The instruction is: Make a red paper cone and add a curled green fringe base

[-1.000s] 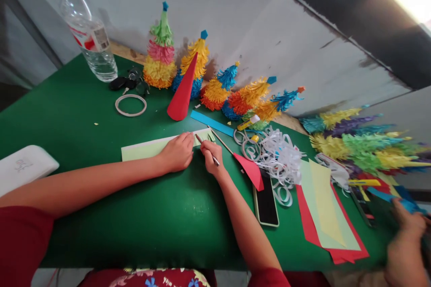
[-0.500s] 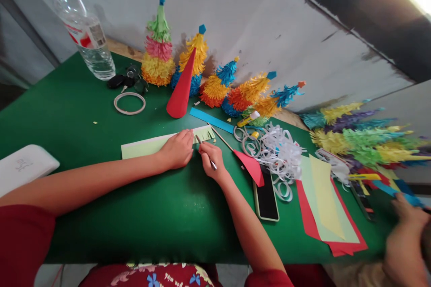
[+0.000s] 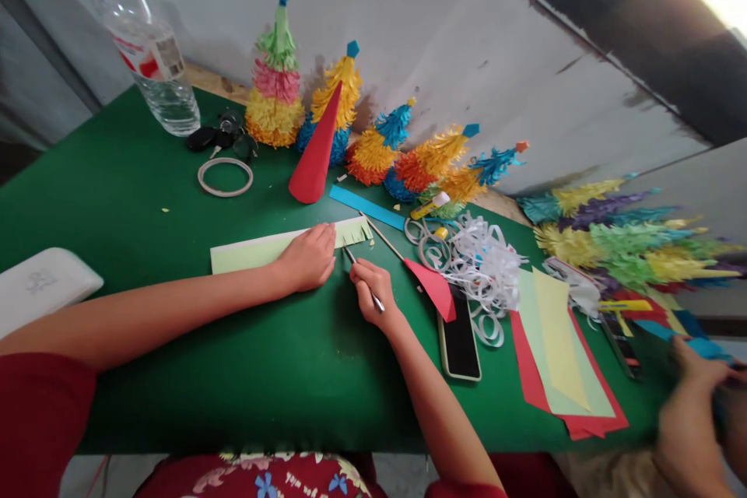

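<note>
My left hand [image 3: 308,255] lies flat on a pale green paper strip [image 3: 242,256], pressing it to the table. The strip has a whitish band along its far edge, and short slits form a fringe at its right end. In my right hand [image 3: 373,292] is a slim silver craft knife [image 3: 378,303]. Its tip points at the strip's near edge, just right of my left fingers, and appears slightly apart from the paper. A red paper cone [image 3: 318,148] stands upright beyond the strip. A blue paper strip [image 3: 366,207] lies behind the fringe.
Fringed paper trees [image 3: 274,109] line the wall. A water bottle [image 3: 169,93], keys [image 3: 225,132] and a tape ring [image 3: 225,177] sit back left. Curled white ribbons [image 3: 484,261], a phone [image 3: 461,346] and paper sheets [image 3: 560,350] lie right. Another person's hands [image 3: 694,381] hold blue paper.
My right hand has drawn the craft knife back toward me and slightly right, off the strip. My left hand stays put. The other person's hands have shifted a little left.
</note>
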